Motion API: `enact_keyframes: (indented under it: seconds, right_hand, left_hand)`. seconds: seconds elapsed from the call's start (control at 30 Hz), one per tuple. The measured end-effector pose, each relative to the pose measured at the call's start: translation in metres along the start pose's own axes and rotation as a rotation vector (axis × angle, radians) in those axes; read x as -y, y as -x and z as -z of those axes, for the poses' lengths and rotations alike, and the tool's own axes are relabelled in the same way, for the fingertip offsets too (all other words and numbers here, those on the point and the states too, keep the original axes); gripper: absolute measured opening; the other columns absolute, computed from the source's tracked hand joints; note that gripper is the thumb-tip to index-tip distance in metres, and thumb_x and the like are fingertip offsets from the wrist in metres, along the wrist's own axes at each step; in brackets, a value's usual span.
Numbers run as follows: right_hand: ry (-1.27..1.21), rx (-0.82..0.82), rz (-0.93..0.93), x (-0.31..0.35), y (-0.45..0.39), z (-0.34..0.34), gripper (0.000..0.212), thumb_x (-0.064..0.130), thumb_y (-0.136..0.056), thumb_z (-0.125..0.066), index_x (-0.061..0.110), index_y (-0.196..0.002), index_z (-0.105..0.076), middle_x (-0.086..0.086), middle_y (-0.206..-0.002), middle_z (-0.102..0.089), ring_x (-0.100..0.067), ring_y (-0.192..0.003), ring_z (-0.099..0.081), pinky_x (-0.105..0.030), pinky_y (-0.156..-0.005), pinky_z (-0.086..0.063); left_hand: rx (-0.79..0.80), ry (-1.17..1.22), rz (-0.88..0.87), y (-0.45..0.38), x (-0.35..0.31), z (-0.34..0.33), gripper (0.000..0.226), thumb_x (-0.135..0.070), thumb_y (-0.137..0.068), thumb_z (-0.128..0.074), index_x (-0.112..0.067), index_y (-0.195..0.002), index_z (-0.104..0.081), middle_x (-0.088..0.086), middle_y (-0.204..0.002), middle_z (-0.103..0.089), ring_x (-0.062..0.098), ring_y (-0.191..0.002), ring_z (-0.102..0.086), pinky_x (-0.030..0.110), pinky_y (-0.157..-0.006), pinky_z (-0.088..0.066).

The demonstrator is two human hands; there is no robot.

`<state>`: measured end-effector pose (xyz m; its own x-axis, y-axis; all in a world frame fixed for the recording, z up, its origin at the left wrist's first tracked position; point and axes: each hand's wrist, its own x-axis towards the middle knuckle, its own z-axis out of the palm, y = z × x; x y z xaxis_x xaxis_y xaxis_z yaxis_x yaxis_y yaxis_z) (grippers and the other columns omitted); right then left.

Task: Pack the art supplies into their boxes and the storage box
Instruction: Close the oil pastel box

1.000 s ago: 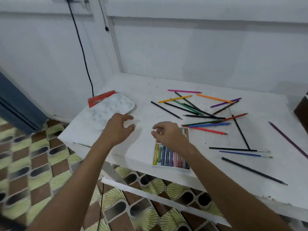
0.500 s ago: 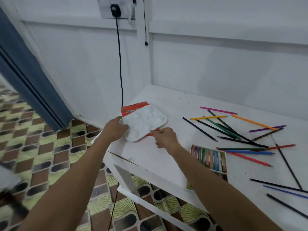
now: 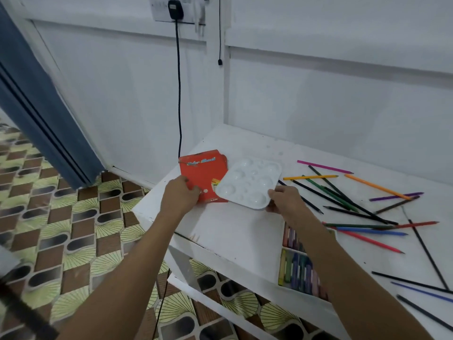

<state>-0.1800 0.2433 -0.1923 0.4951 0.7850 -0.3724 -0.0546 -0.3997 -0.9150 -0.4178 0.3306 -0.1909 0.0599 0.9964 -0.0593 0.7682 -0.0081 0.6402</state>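
Fingers of the left hand pinch the red pencil box near the tabletop's left edge, while the right hand grips the white palette, its near-right corner clamped; crayon tray sits at the front edge, loose pencils scattered toward the right
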Motion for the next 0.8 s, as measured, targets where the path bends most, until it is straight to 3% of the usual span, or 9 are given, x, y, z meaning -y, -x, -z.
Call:
enact_keyframes:
  seconds: [0.1, 0.23, 0.33, 0.47, 0.57, 0.6, 0.67, 0.8]
  right_hand:
    - [0.146, -0.087, 0.011, -0.004, -0.012, 0.017, 0.018, 0.005, -0.094, -0.05, -0.006, -0.103, -0.062, -0.019, -0.093, -0.062, -0.024, -0.059, -0.057, -0.032, -0.056, -0.051]
    - [0.387, -0.183, 0.062, -0.013, -0.016, 0.025, 0.016, 0.009, -0.092, -0.05, -0.004, -0.088, -0.06, -0.016, -0.079, -0.058, -0.025, -0.059, -0.054, -0.027, -0.051, -0.047]
    - [0.54, -0.24, 0.101, -0.017, -0.017, 0.028, 0.016, 0.01, -0.092, -0.05, 0.003, -0.077, -0.047, -0.006, -0.065, -0.041, -0.016, -0.056, -0.041, -0.021, -0.044, -0.027]
    - [0.589, -0.266, 0.128, -0.019, -0.016, 0.027, 0.021, 0.008, -0.092, -0.049, 0.005, -0.074, -0.041, -0.002, -0.065, -0.036, -0.015, -0.057, -0.039, -0.021, -0.044, -0.024]
    - [0.592, -0.259, 0.127, -0.017, -0.009, 0.025, 0.013, 0.007, -0.091, -0.051, 0.002, -0.081, -0.047, -0.011, -0.081, -0.049, -0.02, -0.067, -0.046, -0.022, -0.047, -0.03]
    - [0.591, -0.247, 0.136, -0.016, -0.007, 0.024, 0.009, 0.008, -0.091, -0.052, -0.002, -0.092, -0.051, -0.016, -0.093, -0.053, -0.023, -0.076, -0.05, -0.024, -0.052, -0.037]
    - [0.603, -0.227, 0.169, -0.016, -0.004, 0.023, 0.027, 0.009, -0.091, -0.053, -0.009, -0.112, -0.052, -0.023, -0.113, -0.054, -0.031, -0.098, -0.055, -0.031, -0.072, -0.045]
    - [0.692, -0.187, 0.237, -0.019, 0.003, 0.019, 0.033, 0.009, -0.092, -0.052, -0.01, -0.119, -0.052, -0.024, -0.123, -0.052, -0.034, -0.112, -0.05, -0.028, -0.088, -0.039]
  left_hand:
    - [0.007, -0.097, 0.12, -0.005, 0.005, 0.001, 0.044, -0.048, -0.087, -0.058, -0.007, -0.105, -0.053, 0.012, -0.102, -0.06, 0.029, -0.091, -0.059, 0.037, -0.076, -0.048]
    - [0.067, -0.127, 0.157, -0.002, 0.008, -0.001, 0.05, -0.062, -0.082, -0.057, -0.012, -0.086, -0.05, 0.005, -0.082, -0.063, 0.025, -0.075, -0.062, 0.038, -0.072, -0.056]
    - [0.108, -0.11, 0.181, 0.001, 0.01, 0.001, 0.049, -0.059, -0.084, -0.057, -0.01, -0.081, -0.053, 0.007, -0.066, -0.066, 0.024, -0.058, -0.066, 0.037, -0.067, -0.059]
    - [0.176, 0.013, 0.233, 0.004, 0.011, 0.01, 0.045, -0.045, -0.091, -0.057, -0.001, -0.086, -0.062, 0.011, -0.058, -0.068, 0.022, -0.047, -0.065, 0.028, -0.05, -0.055]
    - [0.195, 0.088, 0.254, 0.005, 0.012, 0.016, 0.035, -0.034, -0.094, -0.057, -0.001, -0.085, -0.063, 0.014, -0.067, -0.07, 0.026, -0.056, -0.068, 0.029, -0.051, -0.056]
    - [0.18, 0.131, 0.26, 0.005, 0.012, 0.017, 0.033, -0.031, -0.094, -0.058, 0.0, -0.084, -0.063, 0.015, -0.07, -0.071, 0.029, -0.063, -0.07, 0.032, -0.057, -0.058]
    - [0.129, 0.249, 0.277, 0.006, 0.013, 0.02, 0.028, -0.026, -0.094, -0.058, 0.002, -0.088, -0.062, 0.017, -0.076, -0.07, 0.032, -0.069, -0.07, 0.037, -0.063, -0.06]
    - [0.031, 0.607, 0.314, 0.009, 0.008, 0.03, 0.015, -0.014, -0.093, -0.058, -0.002, -0.102, -0.058, 0.014, -0.086, -0.066, 0.025, -0.065, -0.066, 0.033, -0.058, -0.059]
